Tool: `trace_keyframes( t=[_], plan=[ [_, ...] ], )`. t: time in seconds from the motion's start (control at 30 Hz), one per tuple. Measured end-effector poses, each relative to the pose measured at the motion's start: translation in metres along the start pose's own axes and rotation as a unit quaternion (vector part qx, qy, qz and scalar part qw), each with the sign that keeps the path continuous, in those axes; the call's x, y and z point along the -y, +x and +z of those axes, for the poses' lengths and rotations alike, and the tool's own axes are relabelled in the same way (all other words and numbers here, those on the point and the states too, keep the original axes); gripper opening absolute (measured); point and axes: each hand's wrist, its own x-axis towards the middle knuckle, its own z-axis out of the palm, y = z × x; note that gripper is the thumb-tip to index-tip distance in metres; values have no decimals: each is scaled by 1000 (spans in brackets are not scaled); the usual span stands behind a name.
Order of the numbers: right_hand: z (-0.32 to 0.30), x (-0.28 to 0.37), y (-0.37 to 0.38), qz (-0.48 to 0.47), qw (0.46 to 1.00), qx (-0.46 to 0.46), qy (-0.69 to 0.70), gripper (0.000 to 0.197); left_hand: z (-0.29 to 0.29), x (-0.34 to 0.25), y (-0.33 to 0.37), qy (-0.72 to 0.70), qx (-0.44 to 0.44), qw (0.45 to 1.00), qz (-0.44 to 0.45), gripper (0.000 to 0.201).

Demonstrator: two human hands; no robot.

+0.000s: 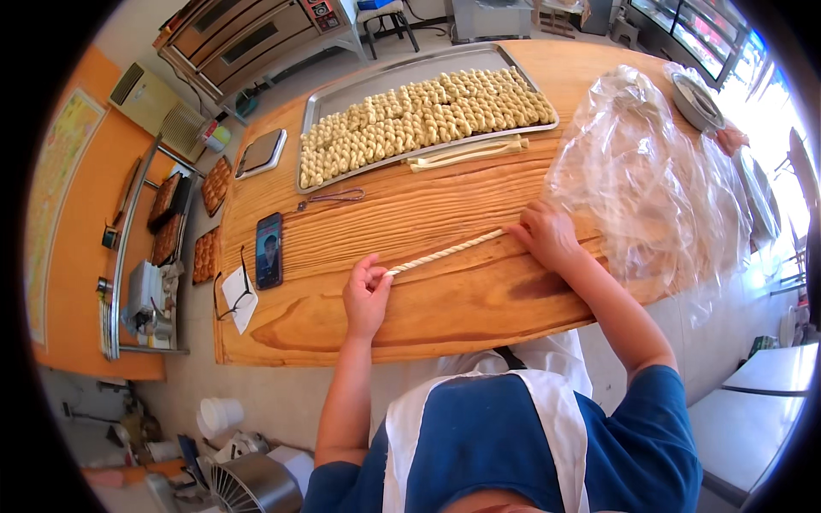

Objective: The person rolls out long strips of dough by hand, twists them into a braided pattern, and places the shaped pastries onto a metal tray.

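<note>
A thin twisted dough rope (446,252) stretches between my two hands, just over the wooden table (325,321). Its left end is pinched between the thumb and fingers of my left hand (366,295). The fingers of my right hand (547,235), farther from me, close on the other end. Beyond them a metal tray (342,90) carries several rows of braided dough pieces (410,120). Along the tray's near edge lie a few plain dough strips (469,153).
Clear plastic sheeting (641,171) heaps over the table's right side, near a metal bowl (697,103). On the left lie a phone (269,250), eyeglasses (244,269) on white paper, and a flat scale (260,152). A deck oven (248,38) stands beyond the table.
</note>
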Motion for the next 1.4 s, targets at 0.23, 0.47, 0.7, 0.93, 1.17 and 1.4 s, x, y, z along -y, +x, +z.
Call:
trace_keyframes(
  t=[0.23,0.47,0.7,0.93,1.17,1.4],
  plan=[
    [23,-1,25,42,994,-63,-75,41,3,-6,1,-6,-6,1000,9,37],
    [0,8,-57,-46,994,9,-94,43,1,-4,-1,-10,10,1000,12,37],
    [-9,21,-59,53,997,-54,-27,20,3,-11,-13,-33,-4,999,25,27],
    [-17,25,-37,223,889,-160,367,6,46,-69,-29,-47,48,997,45,15],
    [-43,-26,-73,316,834,-159,424,10,-17,-58,-17,-69,90,978,-173,14],
    [-54,32,-58,70,937,-208,272,11,39,-83,-12,-139,153,954,-217,14]
  ],
)
